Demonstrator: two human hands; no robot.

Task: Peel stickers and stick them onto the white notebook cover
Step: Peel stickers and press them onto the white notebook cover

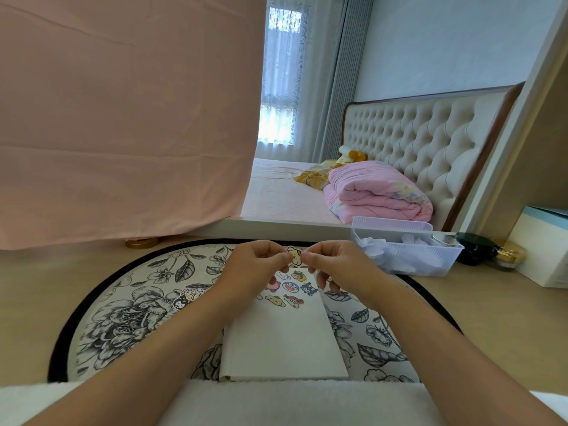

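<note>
Head view. The left hand (258,265) and right hand (335,265), fingers curled, meet fingertip to fingertip and together pinch a small yellow cartoon-dog sticker (295,254), held above the far end of the white rectangular notebook (282,339). The notebook lies flat on a round floral mat with a black rim (123,318); a cluster of colourful cartoon stickers (290,287) covers its far part. A small heap of loose stickers (186,298) rests on the mat just left of the notebook. A clear plastic basket (408,256) stands to the right.
</note>
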